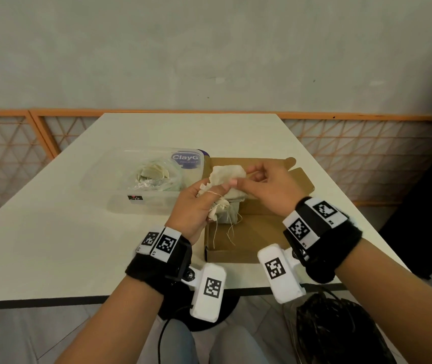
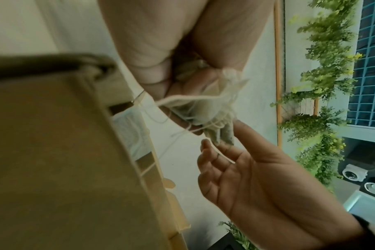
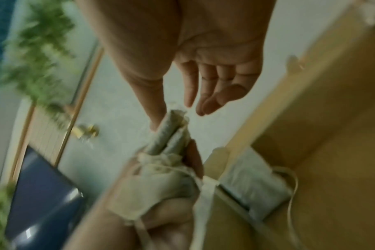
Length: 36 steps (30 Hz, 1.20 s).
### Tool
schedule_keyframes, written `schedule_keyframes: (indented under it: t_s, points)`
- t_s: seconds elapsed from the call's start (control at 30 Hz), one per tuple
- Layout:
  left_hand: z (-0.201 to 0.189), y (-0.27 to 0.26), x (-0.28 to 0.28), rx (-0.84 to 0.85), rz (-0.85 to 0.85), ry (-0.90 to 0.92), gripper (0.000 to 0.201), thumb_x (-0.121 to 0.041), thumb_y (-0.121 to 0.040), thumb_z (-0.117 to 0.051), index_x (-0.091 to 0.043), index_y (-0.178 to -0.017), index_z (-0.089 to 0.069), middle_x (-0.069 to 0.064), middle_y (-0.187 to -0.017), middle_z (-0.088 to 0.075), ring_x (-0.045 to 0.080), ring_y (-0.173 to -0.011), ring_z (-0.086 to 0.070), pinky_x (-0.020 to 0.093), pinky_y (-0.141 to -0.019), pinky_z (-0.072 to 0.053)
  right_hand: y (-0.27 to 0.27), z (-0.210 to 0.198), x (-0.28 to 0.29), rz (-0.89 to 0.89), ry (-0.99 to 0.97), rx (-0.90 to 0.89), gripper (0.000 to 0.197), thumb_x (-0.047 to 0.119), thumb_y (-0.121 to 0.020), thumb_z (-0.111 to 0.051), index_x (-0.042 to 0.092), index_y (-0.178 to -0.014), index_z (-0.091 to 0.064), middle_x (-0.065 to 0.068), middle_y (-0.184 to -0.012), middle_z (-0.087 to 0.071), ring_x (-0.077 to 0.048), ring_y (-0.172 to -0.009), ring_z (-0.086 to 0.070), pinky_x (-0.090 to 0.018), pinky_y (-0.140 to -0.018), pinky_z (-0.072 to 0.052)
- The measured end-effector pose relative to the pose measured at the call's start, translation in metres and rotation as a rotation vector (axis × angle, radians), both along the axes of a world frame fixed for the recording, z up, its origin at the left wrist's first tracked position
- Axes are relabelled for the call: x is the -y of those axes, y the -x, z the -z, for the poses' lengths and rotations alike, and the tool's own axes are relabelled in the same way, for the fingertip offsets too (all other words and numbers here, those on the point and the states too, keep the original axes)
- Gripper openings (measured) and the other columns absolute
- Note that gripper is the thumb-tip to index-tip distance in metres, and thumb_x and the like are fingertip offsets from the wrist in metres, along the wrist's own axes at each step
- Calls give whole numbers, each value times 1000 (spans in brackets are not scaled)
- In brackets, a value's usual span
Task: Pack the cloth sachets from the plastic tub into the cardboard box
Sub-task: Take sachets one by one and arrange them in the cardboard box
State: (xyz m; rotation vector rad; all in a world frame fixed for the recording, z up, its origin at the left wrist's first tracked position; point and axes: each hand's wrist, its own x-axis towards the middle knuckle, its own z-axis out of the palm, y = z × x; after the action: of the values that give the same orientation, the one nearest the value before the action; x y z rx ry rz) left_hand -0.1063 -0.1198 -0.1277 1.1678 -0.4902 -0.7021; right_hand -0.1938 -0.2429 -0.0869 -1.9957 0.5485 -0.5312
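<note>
My left hand (image 1: 201,200) grips a bunch of cream cloth sachets (image 1: 224,176) with loose drawstrings, above the left end of the open cardboard box (image 1: 236,254). The same sachets (image 2: 210,104) show bunched in its fingers in the left wrist view. My right hand (image 1: 246,181) is beside them over the box. Its thumb touches the top sachet (image 3: 174,125), and its fingers (image 3: 203,88) are relaxed and apart from the cloth. A pale sachet (image 3: 253,191) lies inside the box. More sachets (image 1: 152,173) sit in a clear bag in the plastic tub (image 1: 141,203), left of the box.
The tub and box stand side by side in the middle of a white table (image 1: 52,245). A purple label (image 1: 186,160) shows at the tub's back right corner. The box lid (image 1: 299,179) stands open to the right. A black bag (image 1: 335,334) lies below the table's near edge.
</note>
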Motion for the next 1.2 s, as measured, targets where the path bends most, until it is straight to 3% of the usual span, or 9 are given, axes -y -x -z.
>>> schedule_keyframes:
  t_s: [0.13,0.3,0.43,0.63,0.77,0.83,0.93,1.07,1.2]
  points:
    - [3,2,-2,-13,10,42,43,-36,-78,-74,-8,-111,-67,23,-110,-65,31,-94,-59,34,-77,-47,3,6,-2,-81,-218,7,24,13,-78,-72,8,-99,-61,1,-80,-63,-1,-61,-61,-8,-50,-42]
    - [7,-4,-6,-66,25,24,30,-10,-76,-71,-7,-106,-66,16,-94,-64,21,-71,-61,17,-43,-42,6,13,7,-25,-373,49,30,13,-80,-69,8,-109,-63,-5,-95,-68,-11,-75,-62,-17,-58,-48]
    - [9,-8,-6,-98,14,55,15,-9,-81,-66,-10,-95,-65,11,-88,-70,28,-85,-63,22,-53,-50,10,11,11,-24,-609,128,28,9,-86,-62,8,-113,-59,-5,-96,-64,-14,-79,-61,-19,-57,-51]
    - [10,-8,-3,-127,-27,53,10,-19,-82,-66,-11,-87,-69,8,-77,-72,17,-67,-66,22,-52,-49,18,5,16,-81,-739,211,31,4,-85,-59,3,-116,-58,-6,-95,-67,-14,-80,-65,-20,-61,-55]
    - [8,-1,2,-118,-69,55,46,-30,-70,-74,-2,-106,-67,10,-85,-67,18,-68,-60,25,-53,-43,17,6,9,-127,-742,171,25,5,-79,-63,6,-103,-62,-7,-96,-66,-17,-89,-64,-27,-73,-55]
    - [5,2,3,-105,-44,58,51,-29,-70,-73,0,-112,-64,12,-88,-66,18,-68,-62,23,-51,-49,15,7,6,-112,-739,146,26,9,-75,-67,11,-100,-61,-4,-93,-65,-14,-84,-62,-25,-70,-51]
    - [1,5,3,-89,8,61,30,-14,-79,-69,-3,-106,-67,12,-86,-67,14,-63,-65,20,-44,-49,12,8,8,-97,-757,118,39,12,-74,-68,9,-112,-59,-3,-88,-64,-13,-78,-59,-22,-64,-46]
    - [2,0,-3,-54,42,9,16,-2,-81,-65,-8,-96,-68,9,-84,-67,13,-63,-66,24,-50,-54,12,4,15,-28,-751,151,22,9,-81,-64,9,-103,-61,0,-84,-65,-8,-70,-62,-17,-57,-47]
    - [-2,0,-6,-53,119,19,38,-18,-73,-68,-5,-108,-65,8,-82,-67,14,-60,-64,27,-55,-53,14,4,16,-45,-787,177,24,7,-83,-62,8,-106,-59,-1,-82,-65,-5,-61,-63,-16,-50,-47]
